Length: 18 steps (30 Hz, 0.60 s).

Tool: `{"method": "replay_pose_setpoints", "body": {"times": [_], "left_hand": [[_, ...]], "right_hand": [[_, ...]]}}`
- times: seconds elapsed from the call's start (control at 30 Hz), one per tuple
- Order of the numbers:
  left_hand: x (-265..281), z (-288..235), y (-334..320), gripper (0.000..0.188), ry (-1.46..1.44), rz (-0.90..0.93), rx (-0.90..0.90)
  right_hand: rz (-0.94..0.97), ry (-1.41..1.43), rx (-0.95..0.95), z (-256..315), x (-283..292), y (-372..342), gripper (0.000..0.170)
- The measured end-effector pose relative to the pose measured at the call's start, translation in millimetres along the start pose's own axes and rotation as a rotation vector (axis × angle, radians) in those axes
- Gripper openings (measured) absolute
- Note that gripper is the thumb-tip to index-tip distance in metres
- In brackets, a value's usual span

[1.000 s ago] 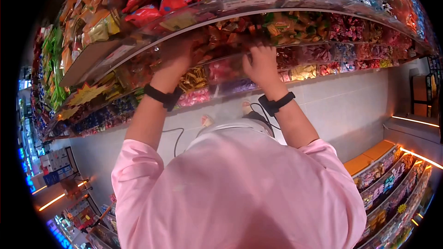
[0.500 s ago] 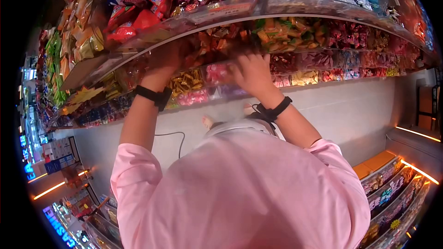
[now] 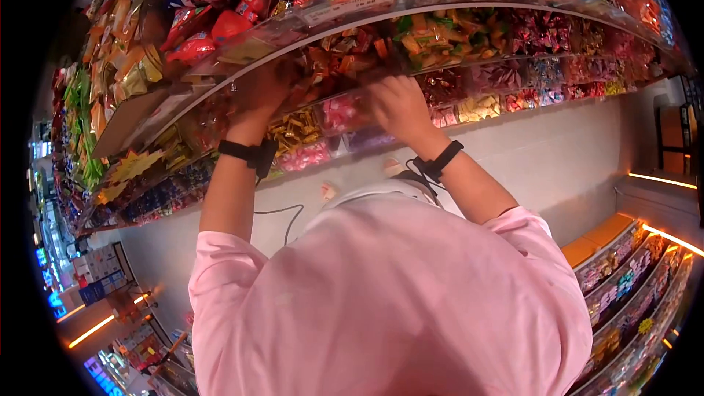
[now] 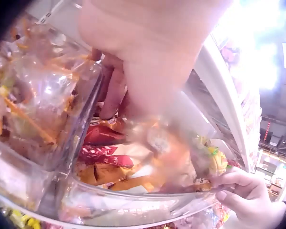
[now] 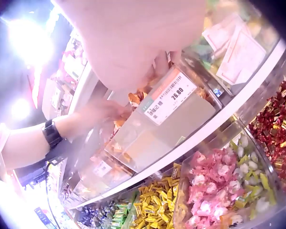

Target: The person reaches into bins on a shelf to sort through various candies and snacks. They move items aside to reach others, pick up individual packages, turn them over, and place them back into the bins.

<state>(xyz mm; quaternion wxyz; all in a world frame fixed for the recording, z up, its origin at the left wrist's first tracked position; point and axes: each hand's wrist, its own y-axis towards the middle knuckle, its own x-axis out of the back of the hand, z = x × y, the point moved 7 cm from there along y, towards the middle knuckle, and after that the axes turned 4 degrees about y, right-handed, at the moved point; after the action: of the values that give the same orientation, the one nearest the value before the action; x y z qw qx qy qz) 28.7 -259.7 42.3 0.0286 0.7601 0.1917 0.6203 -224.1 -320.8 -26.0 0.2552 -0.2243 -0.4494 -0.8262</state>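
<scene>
My left hand (image 4: 148,52) reaches down into a clear bin of red and orange wrapped candies (image 4: 114,157), its fingers (image 4: 115,93) extended among the wrappers. In the head view this hand (image 3: 260,95) is dark beneath the upper shelf's edge. My right hand (image 3: 402,106) is at the other end of the same bin. Seen from the left wrist, the right hand (image 4: 248,193) has its thumb and forefinger right at the front rim, beside a yellow-green wrapped candy (image 4: 217,160). In the right wrist view its fingertips are hidden behind the bin's price-tagged front wall (image 5: 157,129).
Orange-and-green candies (image 3: 455,37) fill the neighbouring bin. Above, an upper shelf edge (image 3: 315,26) overhangs the hands. Lower bins hold gold candies (image 5: 157,198) and pink candies (image 5: 212,181). A black cable (image 3: 293,224) hangs near the body, and more candy shelves (image 3: 631,293) stand behind.
Both hands stay at the same bin while the head view shifts slightly. The right hand's fingers have shifted a little at the bin's edge.
</scene>
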Motion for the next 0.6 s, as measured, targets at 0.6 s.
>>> {"method": "replay_pose_setpoints", "body": {"times": [0.6], "left_hand": [[-32, -9, -1, 0.034, -0.146, 0.09, -0.302]], "right_hand": [[0.34, -0.231, -0.382, -14, -19, 21, 0.017]]}}
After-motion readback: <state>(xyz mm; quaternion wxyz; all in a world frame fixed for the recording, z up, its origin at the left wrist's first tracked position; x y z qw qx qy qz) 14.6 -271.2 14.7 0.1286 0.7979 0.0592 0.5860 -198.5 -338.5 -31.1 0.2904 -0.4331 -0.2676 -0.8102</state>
